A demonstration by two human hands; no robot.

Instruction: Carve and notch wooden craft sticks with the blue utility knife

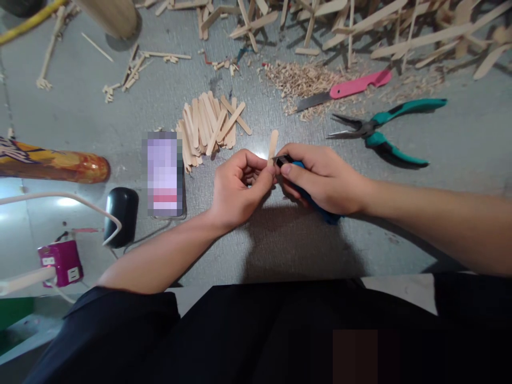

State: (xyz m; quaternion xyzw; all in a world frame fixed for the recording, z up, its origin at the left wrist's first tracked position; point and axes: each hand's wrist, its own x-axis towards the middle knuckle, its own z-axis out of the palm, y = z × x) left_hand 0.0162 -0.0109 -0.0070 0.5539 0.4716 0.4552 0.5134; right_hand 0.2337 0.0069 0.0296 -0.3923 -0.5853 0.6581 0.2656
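My left hand [239, 188] pinches a pale wooden craft stick [273, 145] between thumb and fingers, its rounded end pointing up and away. My right hand [320, 178] is closed round a blue-handled cutter [316, 205] whose dark tip [282, 160] touches the stick's lower part. Both hands meet just above the grey floor [288, 240]. A pile of several more craft sticks [210, 128] lies a little beyond my left hand.
Teal-handled pliers [384, 130] and a pink-handled knife [346, 89] lie at the right rear beside wood shavings [300, 80]. A phone [165, 175], a black mouse-like object [121, 216], a purple plug adapter [61, 262] and an orange bottle [56, 166] sit left. Stick frameworks [360, 26] crowd the far edge.
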